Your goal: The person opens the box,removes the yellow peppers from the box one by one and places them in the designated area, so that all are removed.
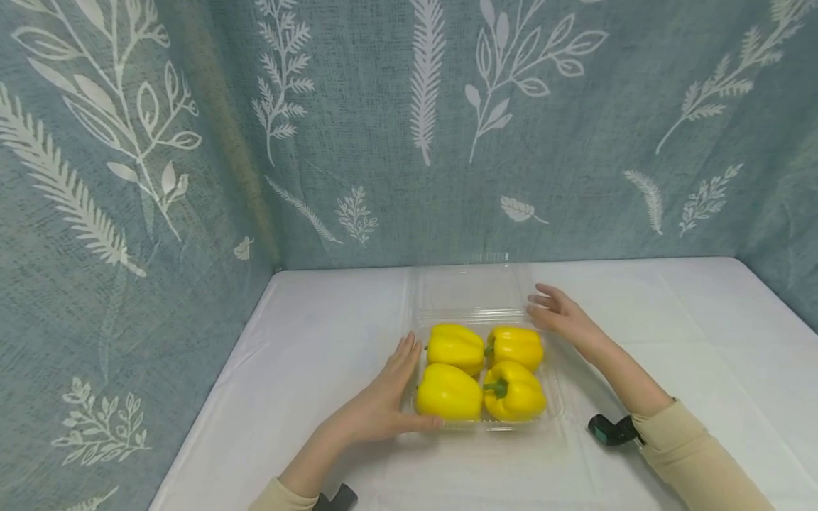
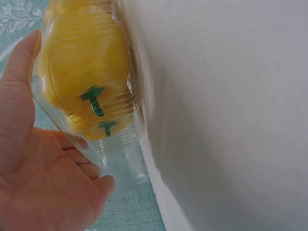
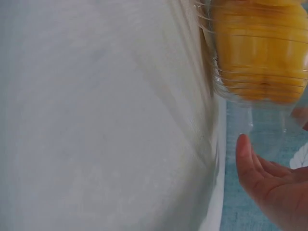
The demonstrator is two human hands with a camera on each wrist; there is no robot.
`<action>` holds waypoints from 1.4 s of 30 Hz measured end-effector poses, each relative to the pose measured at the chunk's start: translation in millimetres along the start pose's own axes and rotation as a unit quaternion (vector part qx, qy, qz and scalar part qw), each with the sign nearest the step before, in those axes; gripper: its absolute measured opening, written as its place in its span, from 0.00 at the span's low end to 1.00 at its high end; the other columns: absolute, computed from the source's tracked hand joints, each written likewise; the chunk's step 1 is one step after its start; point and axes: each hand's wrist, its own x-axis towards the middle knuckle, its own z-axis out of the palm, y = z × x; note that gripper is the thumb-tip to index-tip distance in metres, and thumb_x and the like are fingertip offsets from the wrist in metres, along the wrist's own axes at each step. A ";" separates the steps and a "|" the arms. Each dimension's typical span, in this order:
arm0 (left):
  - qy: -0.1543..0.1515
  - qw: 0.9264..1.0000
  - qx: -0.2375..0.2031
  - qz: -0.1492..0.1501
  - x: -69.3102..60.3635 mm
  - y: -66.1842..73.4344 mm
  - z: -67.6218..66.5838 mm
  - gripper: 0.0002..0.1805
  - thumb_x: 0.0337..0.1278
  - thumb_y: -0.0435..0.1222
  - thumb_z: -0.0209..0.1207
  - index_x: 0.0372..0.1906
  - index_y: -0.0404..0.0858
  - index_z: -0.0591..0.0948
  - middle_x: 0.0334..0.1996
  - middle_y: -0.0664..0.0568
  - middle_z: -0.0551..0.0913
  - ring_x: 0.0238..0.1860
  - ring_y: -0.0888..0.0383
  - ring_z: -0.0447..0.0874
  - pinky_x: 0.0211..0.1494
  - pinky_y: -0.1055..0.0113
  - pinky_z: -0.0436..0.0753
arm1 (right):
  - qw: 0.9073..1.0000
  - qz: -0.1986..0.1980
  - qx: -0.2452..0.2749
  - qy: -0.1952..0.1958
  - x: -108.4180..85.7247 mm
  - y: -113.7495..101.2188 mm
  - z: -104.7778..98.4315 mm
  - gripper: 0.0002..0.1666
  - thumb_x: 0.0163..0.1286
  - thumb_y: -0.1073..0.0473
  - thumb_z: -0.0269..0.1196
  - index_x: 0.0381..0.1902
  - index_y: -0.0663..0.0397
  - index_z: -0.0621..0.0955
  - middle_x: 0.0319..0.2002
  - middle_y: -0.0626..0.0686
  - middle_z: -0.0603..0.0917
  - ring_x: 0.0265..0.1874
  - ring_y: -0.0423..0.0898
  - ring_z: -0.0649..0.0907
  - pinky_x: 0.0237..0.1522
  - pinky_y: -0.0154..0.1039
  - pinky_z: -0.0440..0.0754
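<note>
A leaf-patterned curtain (image 1: 383, 128) is hanging behind a white-covered table (image 1: 332, 305), whose near edge is falling outside the head view. Near the middle of the table, a clear plastic container (image 1: 488, 427) is sitting, its lid (image 1: 473, 291) extending back toward the curtain; the see-through edges are barely showing. The left hand (image 1: 390, 390), its forearm slanting up from the lower left, is spreading around the container's near left corner: straight fingers are lying along the left side, the thumb is touching the front rim. The right hand (image 1: 562, 316) is hovering beside the lid's right edge, fingers relaxed and slightly bent; whether their tips are touching it is hard to tell. Its forearm is slanting in from the lower right, the beige sleeve (image 1: 696, 454) running out of frame. Four yellow peppers (image 1: 454, 348) are resting inside the container, partly blurring behind ribbed plastic in the right wrist view.
</note>
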 end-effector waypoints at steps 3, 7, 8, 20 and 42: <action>-0.001 1.000 -0.001 0.000 0.1 0.0 -0.1 0.66 0.46 0.62 0.67 0.78 0.41 0.38 0.77 0.47 0.28 0.76 0.50 0.26 0.74 0.46 0.43 | 1.000 -0.006 -0.010 -0.007 -4.0 0.0 -2.0 0.45 0.75 0.50 0.54 0.76 0.65 0.47 0.73 0.70 0.56 0.68 0.67 0.63 0.65 0.61 0.64; -0.001 1.000 -0.005 -0.001 0.3 0.2 -0.3 0.66 0.46 0.61 0.68 0.78 0.42 0.37 0.77 0.48 0.28 0.76 0.53 0.25 0.74 0.46 0.44 | 0.999 -0.013 -0.028 -0.010 -8.8 -2.7 -4.1 0.44 0.75 0.50 0.54 0.76 0.65 0.48 0.72 0.69 0.57 0.68 0.67 0.63 0.65 0.62 0.64; -0.002 1.000 -0.005 -0.001 0.4 0.2 -0.4 0.66 0.46 0.61 0.68 0.78 0.42 0.37 0.77 0.48 0.28 0.76 0.53 0.25 0.74 0.46 0.44 | 0.999 -0.014 -0.033 -0.011 -10.1 -3.5 -4.6 0.44 0.75 0.50 0.54 0.76 0.65 0.49 0.72 0.69 0.57 0.68 0.67 0.63 0.65 0.62 0.64; -0.006 1.000 0.008 0.006 1.3 2.8 -2.0 0.66 0.47 0.62 0.67 0.78 0.41 0.36 0.77 0.47 0.28 0.76 0.52 0.24 0.74 0.47 0.41 | 0.987 -0.056 -0.152 0.008 -34.4 -12.0 -2.0 0.40 0.74 0.48 0.56 0.74 0.63 0.56 0.72 0.70 0.56 0.67 0.70 0.63 0.61 0.65 0.68; -0.007 0.999 0.036 0.018 18.9 5.8 -4.4 0.70 0.42 0.63 0.69 0.78 0.38 0.36 0.76 0.44 0.25 0.75 0.53 0.20 0.75 0.48 0.41 | 0.950 -0.219 -0.212 -0.064 -88.5 -31.3 21.4 0.43 0.61 0.40 0.68 0.69 0.50 0.69 0.68 0.52 0.68 0.61 0.50 0.73 0.52 0.44 0.80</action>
